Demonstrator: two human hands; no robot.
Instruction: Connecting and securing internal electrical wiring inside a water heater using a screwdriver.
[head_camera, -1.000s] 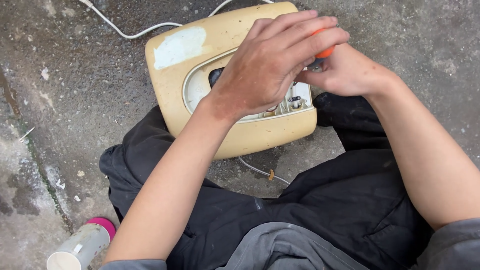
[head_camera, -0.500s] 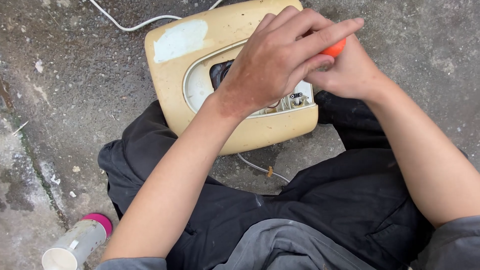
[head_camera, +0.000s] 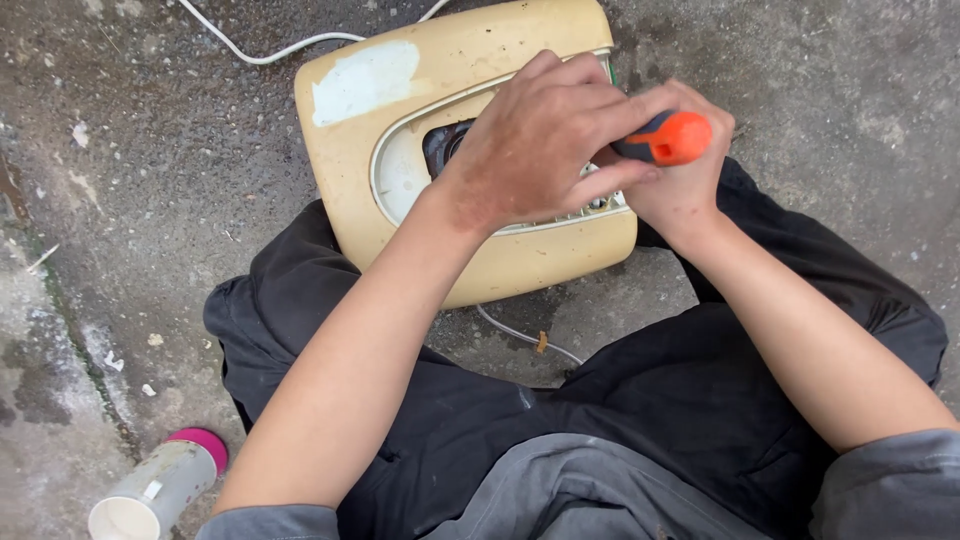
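While the right hand is wrapping its grip around the orange-handled screwdriver and the left hand is closing over it, seemingly to steady it, both are bearing down on the yellowed appliance casing lying on the concrete floor between the knees.

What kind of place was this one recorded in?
Probably outdoors or a rough yard used for repairs: bare, stained concrete ground, a person sitting on it, a yellowed appliance casing opened with a screwdriver.
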